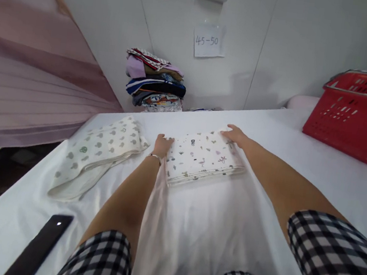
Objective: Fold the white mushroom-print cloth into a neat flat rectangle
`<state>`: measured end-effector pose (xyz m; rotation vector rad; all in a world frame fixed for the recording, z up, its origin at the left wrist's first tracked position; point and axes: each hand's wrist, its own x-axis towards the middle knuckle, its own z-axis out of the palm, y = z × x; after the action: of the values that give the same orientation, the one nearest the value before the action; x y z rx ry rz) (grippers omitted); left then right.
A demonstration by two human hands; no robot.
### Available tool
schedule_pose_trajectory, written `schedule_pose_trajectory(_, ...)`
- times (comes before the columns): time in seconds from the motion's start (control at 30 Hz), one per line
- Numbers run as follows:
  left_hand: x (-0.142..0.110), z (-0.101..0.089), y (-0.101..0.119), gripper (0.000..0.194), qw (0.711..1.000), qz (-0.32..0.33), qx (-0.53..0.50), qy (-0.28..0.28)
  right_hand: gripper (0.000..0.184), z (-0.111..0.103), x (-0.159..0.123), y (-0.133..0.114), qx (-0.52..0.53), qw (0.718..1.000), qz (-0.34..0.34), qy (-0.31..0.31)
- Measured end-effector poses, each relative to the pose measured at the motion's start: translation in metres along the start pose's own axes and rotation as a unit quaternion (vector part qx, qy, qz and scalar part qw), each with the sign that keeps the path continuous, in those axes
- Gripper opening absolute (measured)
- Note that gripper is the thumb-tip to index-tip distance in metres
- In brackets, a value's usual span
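A white cloth (201,155) printed with small plants, birds and starfish lies on the white-covered surface, folded into a thick rectangle with its layered edge facing me. My left hand (163,146), with a thin bracelet at the wrist, grips the cloth at its far left corner. At the far right corner my right hand (235,136) has hold of it, thumb on the near side; the other fingers are partly hidden. To the left of my left arm lies a second white cloth (101,147) with grey-green prints, loosely folded at an angle.
A dark phone (41,245) lies at the near left. Folded clothes form a stack (157,82) against the wall. A red plastic basket (358,117) stands at the right on the white bed-like surface (279,154). Pink curtain fabric (37,64) hangs on the left.
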<state>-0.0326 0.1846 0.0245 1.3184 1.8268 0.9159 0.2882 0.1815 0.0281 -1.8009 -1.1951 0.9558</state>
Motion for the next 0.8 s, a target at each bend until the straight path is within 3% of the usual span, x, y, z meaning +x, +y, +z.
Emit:
schedule_pose_trajectory(0.13,-0.018,-0.002,-0.004,0.058,0.993,0.092,0.071,0.001,0.063,-0.003,-0.007,0.01,-0.014,1.0,0.02,-0.016)
schedule_pose_trajectory(0.27,-0.065,-0.011,-0.016,0.054,0.948,0.253,0.19,-0.023,0.056,-0.024,-0.031,0.025,0.049,0.995,0.055,-0.069)
schedule_pose_trajectory(0.33,-0.091,-0.013,-0.027,0.052,0.926,0.298,0.229,-0.046,0.054,-0.035,-0.048,0.033,0.063,0.992,0.066,-0.087)
schedule_pose_trajectory(0.43,-0.12,-0.013,-0.045,0.047,0.902,0.335,0.265,-0.063,0.053,-0.046,-0.078,0.043,0.066,0.99,0.069,-0.099)
schedule_pose_trajectory(0.57,-0.136,-0.014,-0.062,0.043,0.89,0.364,0.27,-0.046,0.046,-0.054,-0.112,0.054,0.085,0.984,0.087,-0.132)
schedule_pose_trajectory(0.67,-0.143,-0.015,-0.063,0.042,0.877,0.394,0.273,-0.023,0.034,-0.056,-0.126,0.059,0.135,0.969,0.105,-0.18)
schedule_pose_trajectory(0.8,-0.158,-0.017,-0.059,0.041,0.859,0.414,0.297,-0.037,0.028,-0.055,-0.133,0.064,0.187,0.96,0.122,-0.169)
